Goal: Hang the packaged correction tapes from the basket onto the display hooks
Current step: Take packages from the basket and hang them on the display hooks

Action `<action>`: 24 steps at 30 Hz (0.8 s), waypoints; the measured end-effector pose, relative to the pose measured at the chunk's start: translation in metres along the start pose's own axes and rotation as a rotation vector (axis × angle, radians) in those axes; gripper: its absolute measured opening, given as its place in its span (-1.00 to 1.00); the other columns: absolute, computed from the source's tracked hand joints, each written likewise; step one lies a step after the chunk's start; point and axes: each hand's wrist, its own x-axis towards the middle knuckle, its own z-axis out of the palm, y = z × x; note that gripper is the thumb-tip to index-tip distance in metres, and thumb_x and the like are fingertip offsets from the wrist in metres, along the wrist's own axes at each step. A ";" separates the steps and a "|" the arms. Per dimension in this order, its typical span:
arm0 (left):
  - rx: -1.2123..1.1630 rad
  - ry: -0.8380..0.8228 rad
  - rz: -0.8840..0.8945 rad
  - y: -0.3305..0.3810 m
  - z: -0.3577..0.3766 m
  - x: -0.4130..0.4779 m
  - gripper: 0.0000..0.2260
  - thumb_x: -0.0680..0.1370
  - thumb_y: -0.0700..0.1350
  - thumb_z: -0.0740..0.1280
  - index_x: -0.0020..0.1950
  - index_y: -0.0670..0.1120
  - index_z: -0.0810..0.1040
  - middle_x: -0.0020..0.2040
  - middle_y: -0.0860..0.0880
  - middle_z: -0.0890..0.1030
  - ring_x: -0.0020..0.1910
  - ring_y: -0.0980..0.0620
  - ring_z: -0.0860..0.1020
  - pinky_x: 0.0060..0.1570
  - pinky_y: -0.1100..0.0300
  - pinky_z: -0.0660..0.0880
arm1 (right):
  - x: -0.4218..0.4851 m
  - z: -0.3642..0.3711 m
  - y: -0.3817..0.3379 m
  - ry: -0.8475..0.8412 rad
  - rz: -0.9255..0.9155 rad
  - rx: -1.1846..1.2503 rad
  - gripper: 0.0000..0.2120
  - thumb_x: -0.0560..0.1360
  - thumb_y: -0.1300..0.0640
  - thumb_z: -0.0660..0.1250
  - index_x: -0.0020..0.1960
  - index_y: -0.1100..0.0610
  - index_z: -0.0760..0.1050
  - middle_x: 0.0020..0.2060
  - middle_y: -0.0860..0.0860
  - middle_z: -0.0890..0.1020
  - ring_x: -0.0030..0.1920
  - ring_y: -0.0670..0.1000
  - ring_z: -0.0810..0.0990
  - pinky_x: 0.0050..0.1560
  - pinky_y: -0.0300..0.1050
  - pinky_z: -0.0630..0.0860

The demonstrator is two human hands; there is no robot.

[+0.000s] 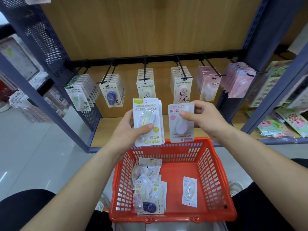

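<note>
My left hand (131, 129) has its fingers (145, 127) wrapped round a green-striped correction tape pack (147, 120), and my right hand (203, 119) pinches a pink pack (180, 124) just right of those fingers, both above the far rim of the red basket (201, 141) and below the display hooks (145, 70). The pink pack's print reads inverted, so I'd judge it could slip while I flip it. I can't tell how many cards sit behind the green one.

Held forward — left grip (127, 131) and right grip (206, 120) both pinching
</note>
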 end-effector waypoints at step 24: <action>-0.041 0.086 0.021 0.019 0.022 0.009 -0.42 0.37 -0.04 0.54 0.36 0.11 0.45 0.23 0.04 0.68 0.18 -0.08 0.68 0.21 -0.22 0.58 | 0.011 0.039 -0.005 -0.098 -0.036 -0.052 -0.46 0.42 0.47 0.31 0.27 0.01 0.48 0.09 -0.03 0.71 0.12 -0.02 0.69 0.17 0.05 0.63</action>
